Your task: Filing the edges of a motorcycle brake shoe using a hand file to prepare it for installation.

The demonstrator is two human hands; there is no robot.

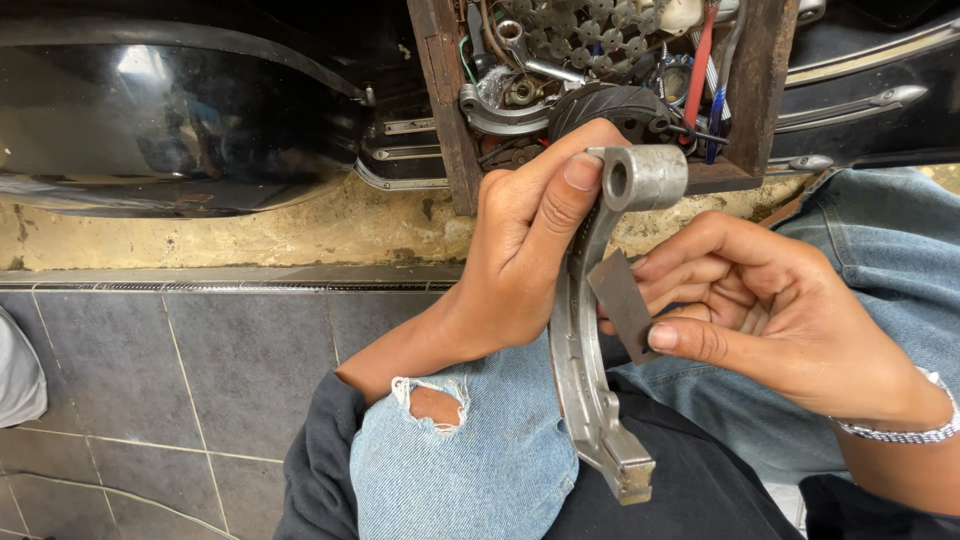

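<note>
Grey cast metal, curved like a half-moon, the brake shoe [580, 340] is the landmark of the scene, held upright over the person's lap above torn blue jeans [470, 460]. Its lower, squared end hangs nearest the camera, just above dark cloth; its upper end carries a round pivot boss with a hole through it. On one side of the shoe the left hand [520, 260] is closed around the upper part of the arc, thumb pressed flat against the metal just under the boss and the other fingers wrapped behind. On the other side the right hand [770, 310] pinches a small dark rectangular strip [622, 305], likely abrasive paper, between thumb and fingertips, its edge touching the shoe's rim. A beaded bracelet [900, 432] sits on that wrist. The shoe looks rigid and fairly heavy for its size, with smooth sides that could slip, so the thick web below the boss seems the soundest place to grip; the strip appears thin and flexible, needing only a light pinch. Beyond the shoe a wooden box [755, 90] holds sprockets, cables and mixed metal parts, and farther to its side lies a glossy black fender [170, 110] above a grey tiled floor [150, 360].
</note>
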